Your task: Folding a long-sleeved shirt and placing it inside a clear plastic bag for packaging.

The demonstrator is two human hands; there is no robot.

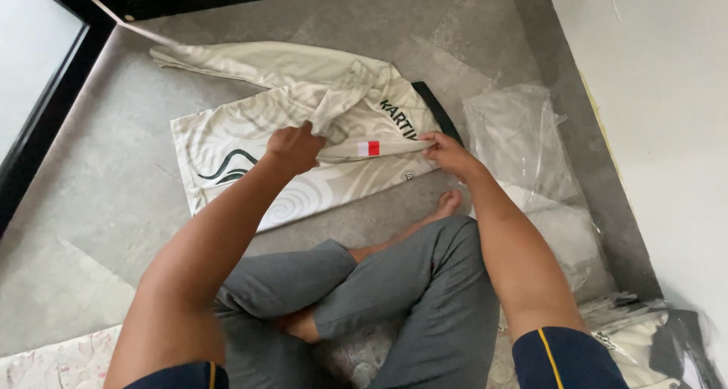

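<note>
A cream long-sleeved jersey (pixel 250 150) is being folded face-down on the grey floor (pixel 91 207), just ahead of crossed legs. One sleeve is being drawn across the back; the far sleeve (pixel 227 59) is lying unfolded, so the fold looks barely half done. The sleeve's bunched cloth is being clenched by the left hand (pixel 294 148), its cuff end pinched by the right hand (pixel 447 152), both arms outstretched. Clear plastic bags (pixel 523 139) are lying beside.

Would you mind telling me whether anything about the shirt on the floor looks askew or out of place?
Nothing looks damaged. The cream jersey lies half-folded on the grey floor, its far sleeve trailing crookedly; the left hand and right hand grip its folded edge.
</note>
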